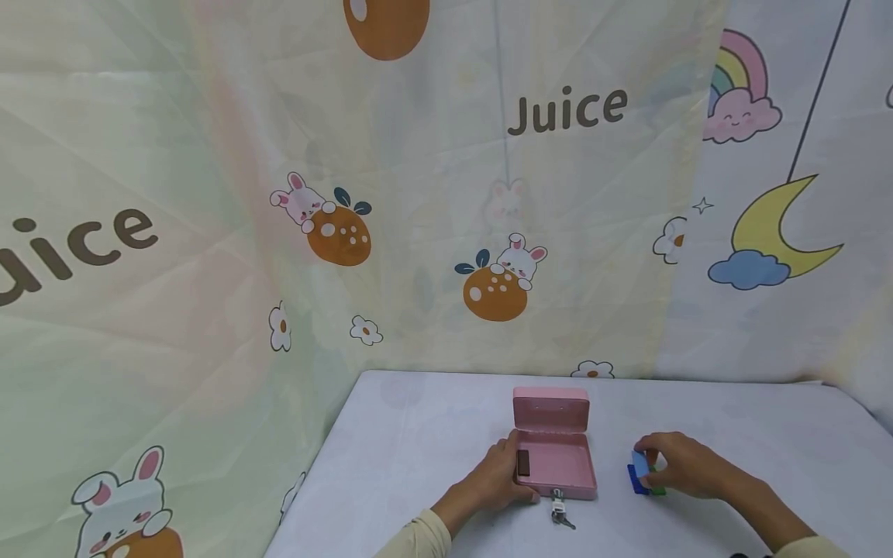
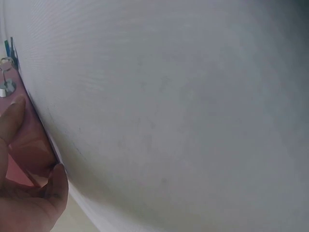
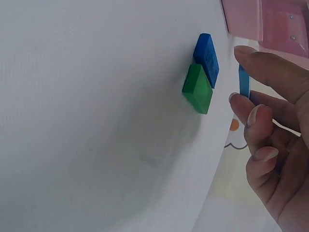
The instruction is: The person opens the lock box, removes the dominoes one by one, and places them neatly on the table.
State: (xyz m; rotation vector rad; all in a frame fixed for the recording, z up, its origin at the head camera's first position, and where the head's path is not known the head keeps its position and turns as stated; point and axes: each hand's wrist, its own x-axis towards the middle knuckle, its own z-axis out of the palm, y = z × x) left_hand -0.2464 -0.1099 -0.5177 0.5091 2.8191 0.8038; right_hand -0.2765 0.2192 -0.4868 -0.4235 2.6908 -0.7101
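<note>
A pink cash box (image 1: pixel 561 461) stands on the table with its lid raised, and a dark brown block (image 1: pixel 523 463) lies inside at the left. My left hand (image 1: pixel 494 474) grips the box's left front corner, thumb on the front wall. A silver lock with keys (image 1: pixel 560 511) sticks out at the box's front. To the right of the box, my right hand (image 1: pixel 687 465) pinches a light blue block (image 3: pixel 245 81) between thumb and fingertips, raised off the table. Below it, a dark blue block (image 3: pixel 206 58) and a green block (image 3: pixel 198 89) lie side by side, touching.
The white-covered table (image 1: pixel 391 442) extends around the box and blocks. Behind it hangs a printed curtain (image 1: pixel 425 310) with bunnies and fruit, which also runs along the left. A small dark object (image 1: pixel 739 555) shows at the bottom edge, too cut off to identify.
</note>
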